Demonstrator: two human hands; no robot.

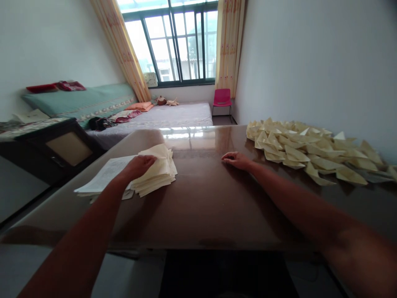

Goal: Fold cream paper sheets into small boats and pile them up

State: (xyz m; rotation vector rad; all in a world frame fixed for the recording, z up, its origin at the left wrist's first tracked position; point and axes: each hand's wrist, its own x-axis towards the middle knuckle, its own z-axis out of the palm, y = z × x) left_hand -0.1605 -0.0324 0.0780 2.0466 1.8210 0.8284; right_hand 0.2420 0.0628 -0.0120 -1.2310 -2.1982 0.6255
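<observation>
My left hand (142, 164) rests on a thick stack of cream paper sheets (155, 182). Its fingers are curled together at the top sheet, and the fingertips are partly hidden. Under the left wrist, beside the stack, lie white printed sheets (104, 176). My right hand (237, 159) lies on the glossy brown table (198, 207), fingers loosely bent and a little apart, with nothing visible in them. Right of that hand and forearm is a large heap of folded paper boats (297, 151), in the same cream colour as the stack.
Beyond the table is a bed (186, 114) with folded cloths and soft toys. A dark cabinet (66, 145) stands at the left, and a pink chair (222, 97) under the window (182, 45). A white wall (316, 62) runs along the right.
</observation>
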